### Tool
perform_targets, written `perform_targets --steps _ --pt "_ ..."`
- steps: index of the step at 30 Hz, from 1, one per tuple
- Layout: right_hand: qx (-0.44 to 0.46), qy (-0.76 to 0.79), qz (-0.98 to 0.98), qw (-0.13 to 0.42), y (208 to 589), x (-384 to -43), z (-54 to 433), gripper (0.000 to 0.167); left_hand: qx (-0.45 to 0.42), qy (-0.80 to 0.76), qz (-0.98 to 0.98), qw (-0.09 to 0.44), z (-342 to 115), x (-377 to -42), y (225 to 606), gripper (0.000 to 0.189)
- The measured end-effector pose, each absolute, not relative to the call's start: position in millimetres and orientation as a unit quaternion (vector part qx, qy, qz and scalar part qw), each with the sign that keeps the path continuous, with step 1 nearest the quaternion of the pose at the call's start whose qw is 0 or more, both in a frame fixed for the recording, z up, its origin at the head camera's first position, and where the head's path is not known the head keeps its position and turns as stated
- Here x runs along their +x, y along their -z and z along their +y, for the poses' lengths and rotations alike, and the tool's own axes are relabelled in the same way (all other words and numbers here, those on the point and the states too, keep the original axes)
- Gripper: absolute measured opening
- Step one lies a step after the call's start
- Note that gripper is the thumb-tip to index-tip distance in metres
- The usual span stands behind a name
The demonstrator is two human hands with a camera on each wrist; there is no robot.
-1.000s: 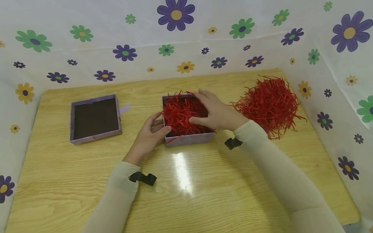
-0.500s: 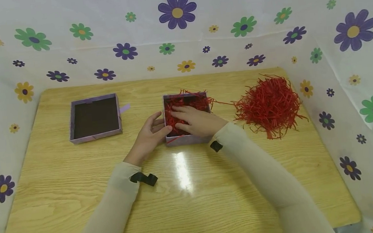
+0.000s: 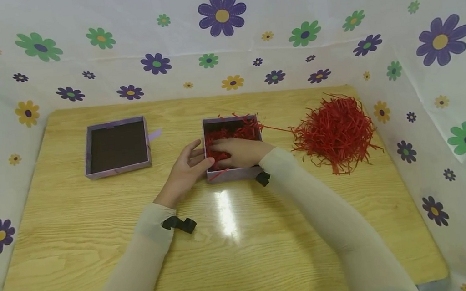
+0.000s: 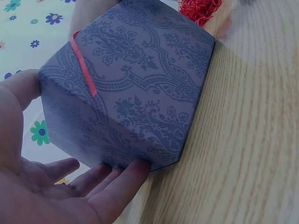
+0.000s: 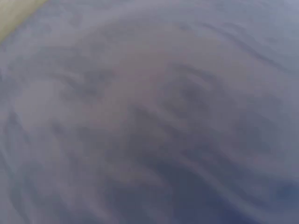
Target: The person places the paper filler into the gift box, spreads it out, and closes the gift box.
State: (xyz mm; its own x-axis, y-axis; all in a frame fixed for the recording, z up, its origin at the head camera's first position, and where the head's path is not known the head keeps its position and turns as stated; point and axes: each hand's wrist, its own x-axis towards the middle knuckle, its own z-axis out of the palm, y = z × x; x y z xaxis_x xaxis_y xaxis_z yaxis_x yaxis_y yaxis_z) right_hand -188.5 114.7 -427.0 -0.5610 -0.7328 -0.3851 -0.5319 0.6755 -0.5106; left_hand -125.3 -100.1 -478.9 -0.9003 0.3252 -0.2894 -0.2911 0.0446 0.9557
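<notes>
A purple patterned box point(image 3: 235, 176), holding shredded red paper point(image 3: 249, 129), sits in the middle of the table in the head view. My left hand point(image 3: 183, 171) steadies its left side, thumb at the rim. The left wrist view has the fingertips point(image 4: 140, 166) against the lower part of the box wall point(image 4: 140, 70). My right hand point(image 3: 239, 152) reaches inside, fingers extended over the shreds and pressing down; their tips are partly hidden. One loose red strip point(image 4: 83, 65) hangs over the front wall. A blurred patterned wall point(image 5: 140, 102) fills the right wrist view.
A shallow purple tray-like lid point(image 3: 118, 146) with a dark inside lies at the left, a lilac ribbon tab point(image 3: 155, 134) at its side. A heap of red paper shreds point(image 3: 334, 130) is at the right. Flower-printed cloth point(image 3: 183, 39) encloses the table point(image 3: 102, 265).
My right hand has moved left from the box's right rim and down into it, pushing the shreds lower. The left hand stays against the box.
</notes>
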Motion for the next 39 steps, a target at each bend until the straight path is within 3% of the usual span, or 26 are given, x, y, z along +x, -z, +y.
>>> perform_targets --steps 9,17,21,30,37,39 --pt "-0.305 0.172 0.924 0.152 383 -179 145 0.070 0.009 -0.675 0.702 0.225 -102 -127 479 0.091" --pt "-0.309 0.119 0.934 0.136 400 -176 136 0.066 0.009 -0.690 0.690 0.219 -101 -129 481 0.088" --pt "-0.323 0.111 0.926 0.158 405 -176 127 0.070 0.007 -0.694 0.687 0.216 -99 -129 482 0.086" --pt "-0.269 0.085 0.917 0.282 431 -187 116 0.079 0.017 -0.698 0.681 0.222 -95 -129 482 0.087" --pt "-0.339 0.157 0.880 0.292 436 -193 115 0.050 0.012 -0.702 0.677 0.222 -94 -129 484 0.088" --pt "-0.345 0.173 0.877 0.287 434 -192 117 0.049 0.013 -0.702 0.675 0.225 -95 -129 484 0.089"
